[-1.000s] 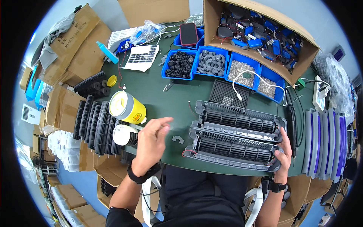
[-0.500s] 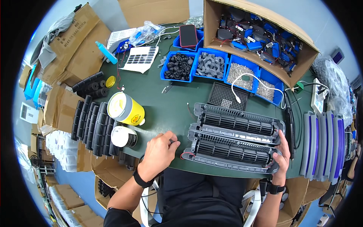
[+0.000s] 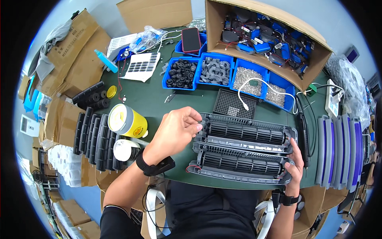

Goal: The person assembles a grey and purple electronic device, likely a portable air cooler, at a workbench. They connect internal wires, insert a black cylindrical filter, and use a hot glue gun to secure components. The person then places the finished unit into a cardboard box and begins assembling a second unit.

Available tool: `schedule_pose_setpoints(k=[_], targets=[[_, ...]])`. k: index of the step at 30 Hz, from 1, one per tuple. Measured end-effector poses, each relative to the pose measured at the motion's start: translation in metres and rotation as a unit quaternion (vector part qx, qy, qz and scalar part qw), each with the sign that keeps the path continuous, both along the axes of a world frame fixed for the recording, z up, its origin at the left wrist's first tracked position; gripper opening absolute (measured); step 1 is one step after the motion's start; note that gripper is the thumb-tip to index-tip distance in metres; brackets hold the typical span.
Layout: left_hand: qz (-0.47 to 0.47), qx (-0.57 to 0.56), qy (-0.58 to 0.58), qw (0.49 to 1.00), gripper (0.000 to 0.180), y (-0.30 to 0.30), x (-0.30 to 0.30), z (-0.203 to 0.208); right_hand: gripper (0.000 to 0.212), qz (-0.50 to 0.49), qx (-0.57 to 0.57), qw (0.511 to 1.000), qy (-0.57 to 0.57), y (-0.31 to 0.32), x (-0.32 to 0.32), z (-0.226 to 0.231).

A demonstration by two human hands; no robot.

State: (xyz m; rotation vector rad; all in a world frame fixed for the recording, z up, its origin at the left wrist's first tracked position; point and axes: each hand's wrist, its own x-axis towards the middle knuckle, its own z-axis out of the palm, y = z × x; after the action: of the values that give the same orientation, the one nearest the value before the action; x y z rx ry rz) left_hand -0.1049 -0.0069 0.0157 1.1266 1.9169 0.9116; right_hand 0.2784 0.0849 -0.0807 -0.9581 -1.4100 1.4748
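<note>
Two long grey plastic housings lie side by side on the table, a far housing (image 3: pixel 246 148) and a near housing (image 3: pixel 238 175). Each holds a black finned fan roller, the far roller (image 3: pixel 246 132) and the near roller (image 3: pixel 240 162). My right hand (image 3: pixel 293 165) grips the right ends of the housings, thumb and fingers over the edge. At the left end of the far housing is my left hand (image 3: pixel 179 129), its thumb and fingertips pinched together; what sits between them is hidden. A red wire (image 3: pixel 192 167) curls from the near housing's left end.
Blue bins hold black wheels (image 3: pixel 181 73), grey clips (image 3: pixel 215 71) and screws (image 3: pixel 248 79). A carton (image 3: pixel 270 65) of blue motors stands behind. Left are a yellow tub (image 3: pixel 129 121), white-lidded jar (image 3: pixel 125 150) and stacked rollers (image 3: pixel 93 139); right, purple-grey panels (image 3: pixel 340 151).
My left hand has moved from the table's front edge up and right to the far housing's left end. The right hand keeps its grip, and the housings shift slightly left in view.
</note>
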Motion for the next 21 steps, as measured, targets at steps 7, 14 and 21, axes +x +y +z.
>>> schedule_pose_setpoints(k=[7, 14, 21], targets=[[-0.012, -0.04, 0.021, 0.999, 0.017, 0.019, 0.007, -0.006, 0.097, -0.014, 0.008, 0.999, -0.041, 0.001, 0.004, -0.004], [-0.037, -0.029, 0.038, 0.998, 0.014, 0.022, 0.0, -0.029, 0.096, -0.022, 0.019, 0.998, -0.064, 0.0, 0.004, -0.003], [-0.071, 0.058, 0.051, 0.994, 0.02, 0.011, -0.008, -0.032, 0.095, 0.011, 0.001, 1.0, -0.01, -0.002, -0.004, 0.006]])
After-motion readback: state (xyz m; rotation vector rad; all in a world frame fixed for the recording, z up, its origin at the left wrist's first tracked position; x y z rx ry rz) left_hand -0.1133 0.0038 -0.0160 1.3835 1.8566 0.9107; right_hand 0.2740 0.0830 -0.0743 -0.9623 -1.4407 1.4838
